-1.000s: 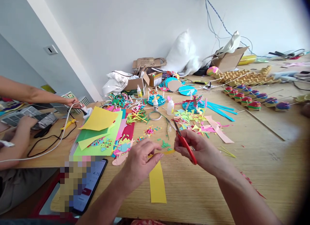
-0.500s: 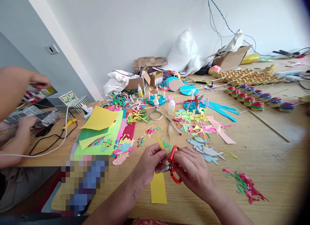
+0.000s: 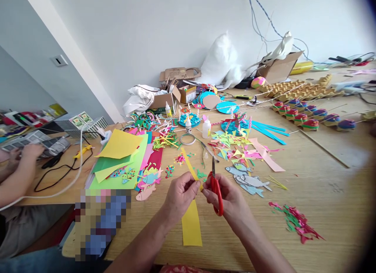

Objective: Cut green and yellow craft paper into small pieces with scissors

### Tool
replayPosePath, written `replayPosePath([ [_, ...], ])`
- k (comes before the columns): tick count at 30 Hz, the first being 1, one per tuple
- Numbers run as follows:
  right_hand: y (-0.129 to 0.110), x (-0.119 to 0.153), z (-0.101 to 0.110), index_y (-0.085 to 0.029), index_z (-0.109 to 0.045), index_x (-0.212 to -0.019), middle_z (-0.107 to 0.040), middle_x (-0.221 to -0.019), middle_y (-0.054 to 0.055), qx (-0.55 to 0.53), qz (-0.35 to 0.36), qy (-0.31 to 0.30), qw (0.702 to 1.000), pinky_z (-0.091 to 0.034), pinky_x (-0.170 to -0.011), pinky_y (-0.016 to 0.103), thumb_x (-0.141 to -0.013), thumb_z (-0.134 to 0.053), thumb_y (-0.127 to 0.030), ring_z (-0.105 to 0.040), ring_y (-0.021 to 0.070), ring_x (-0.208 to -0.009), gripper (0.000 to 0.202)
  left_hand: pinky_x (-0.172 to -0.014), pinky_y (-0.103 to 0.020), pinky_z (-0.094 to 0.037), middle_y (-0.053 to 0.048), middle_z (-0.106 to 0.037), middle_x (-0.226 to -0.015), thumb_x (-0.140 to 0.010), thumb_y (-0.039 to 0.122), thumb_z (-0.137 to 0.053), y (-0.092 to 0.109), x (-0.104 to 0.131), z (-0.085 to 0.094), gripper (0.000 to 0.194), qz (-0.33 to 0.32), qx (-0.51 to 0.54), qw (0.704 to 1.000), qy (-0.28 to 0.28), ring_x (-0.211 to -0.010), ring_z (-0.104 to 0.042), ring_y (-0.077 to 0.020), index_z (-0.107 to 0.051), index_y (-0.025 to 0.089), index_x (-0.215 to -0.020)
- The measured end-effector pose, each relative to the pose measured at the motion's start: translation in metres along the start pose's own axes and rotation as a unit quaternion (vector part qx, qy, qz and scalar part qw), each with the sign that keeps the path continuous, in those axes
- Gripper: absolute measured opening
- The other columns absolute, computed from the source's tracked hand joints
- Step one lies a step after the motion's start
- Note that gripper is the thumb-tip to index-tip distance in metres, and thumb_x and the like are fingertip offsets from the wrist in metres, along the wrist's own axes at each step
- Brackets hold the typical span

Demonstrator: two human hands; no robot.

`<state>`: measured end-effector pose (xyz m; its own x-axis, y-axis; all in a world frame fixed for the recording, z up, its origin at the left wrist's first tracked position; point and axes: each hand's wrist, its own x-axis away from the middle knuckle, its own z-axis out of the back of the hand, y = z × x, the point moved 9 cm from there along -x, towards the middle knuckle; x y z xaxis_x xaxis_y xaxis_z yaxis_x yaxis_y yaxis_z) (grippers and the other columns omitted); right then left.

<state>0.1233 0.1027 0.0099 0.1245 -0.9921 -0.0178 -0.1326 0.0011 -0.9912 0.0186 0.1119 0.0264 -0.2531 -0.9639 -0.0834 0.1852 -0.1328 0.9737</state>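
Between finger and thumb, my left hand point(image 3: 181, 196) pinches a narrow yellow paper strip point(image 3: 188, 163), whose long end sticks up and away from me. Red-handled scissors point(image 3: 216, 188) rest in my right hand point(image 3: 225, 200), blades closed and pointing away. The fingertips of that hand meet the near end of the strip, close to my left fingertips. Below my hands, a wider yellow paper piece point(image 3: 192, 226) lies on the table. Grey and blue paper fish point(image 3: 249, 179) lie just beyond my right hand.
Coloured paper sheets point(image 3: 117, 147) are stacked at the left, with cut-out paper fish on them. Glue bottles point(image 3: 206, 128) and a tape roll point(image 3: 187, 138) stand farther back. Red and green scraps point(image 3: 295, 222) lie at the right. Another person's hand point(image 3: 32, 151) works at the far left.
The scissors have swung from lying across toward my left hand to pointing away from me. More of the yellow strip now shows. The other person's raised arm has left the view.
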Motion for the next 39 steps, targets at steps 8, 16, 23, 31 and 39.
replayPosePath([
  [8,0.001,-0.003,0.002,-0.020,-0.050,-0.072,-0.051,-0.063,-0.005,0.006,0.015,0.031,0.999,-0.035,-0.043,0.019,-0.063,-0.068,-0.024,-0.043,0.0084,-0.051,0.022,-0.050,-0.019,-0.032,0.003,-0.046,-0.066,-0.080,0.029,-0.044,0.000,0.005,-0.008,0.015,-0.002,0.001,0.999,-0.034,-0.055,-0.040,-0.0074,-0.050,0.016,-0.079],
  [16,0.005,-0.001,0.003,-0.020,-0.049,-0.074,-0.047,-0.062,-0.005,0.021,0.006,0.031,0.999,-0.033,-0.039,0.019,-0.066,-0.065,-0.024,-0.041,0.0081,-0.048,0.019,-0.052,-0.019,-0.033,0.002,-0.045,-0.066,-0.080,0.026,-0.043,-0.004,0.005,-0.007,0.014,-0.005,-0.041,0.999,-0.027,-0.057,-0.040,-0.0081,-0.052,0.015,-0.078],
  [23,0.006,0.000,0.001,-0.020,-0.047,-0.074,-0.048,-0.064,-0.004,0.034,0.001,0.019,0.999,-0.032,-0.038,0.019,-0.067,-0.065,-0.027,-0.039,0.0081,-0.048,0.020,-0.053,-0.019,-0.033,0.001,-0.048,-0.066,-0.080,0.024,-0.044,0.004,0.007,-0.003,0.013,-0.020,-0.082,0.996,-0.009,-0.058,-0.040,-0.0091,-0.053,0.016,-0.077],
  [31,0.006,-0.001,0.001,-0.021,-0.047,-0.075,-0.047,-0.064,-0.004,0.036,0.000,0.021,0.999,-0.033,-0.039,0.020,-0.068,-0.064,-0.029,-0.042,0.0092,-0.050,0.021,-0.053,-0.019,-0.033,0.001,-0.051,-0.067,-0.080,0.027,-0.044,0.002,0.007,-0.004,0.015,-0.004,-0.055,0.998,-0.012,-0.058,-0.042,-0.0094,-0.055,0.016,-0.081],
  [39,0.004,-0.001,-0.001,-0.020,-0.045,-0.074,-0.048,-0.065,-0.003,0.066,0.006,0.018,0.998,-0.034,-0.044,0.021,-0.070,-0.061,-0.034,-0.043,0.0100,-0.053,0.021,-0.045,-0.018,-0.031,0.005,-0.043,-0.057,-0.078,0.030,-0.046,-0.011,0.005,0.002,0.015,0.043,0.018,0.999,-0.010,-0.049,-0.039,-0.0071,-0.051,0.016,-0.079],
])
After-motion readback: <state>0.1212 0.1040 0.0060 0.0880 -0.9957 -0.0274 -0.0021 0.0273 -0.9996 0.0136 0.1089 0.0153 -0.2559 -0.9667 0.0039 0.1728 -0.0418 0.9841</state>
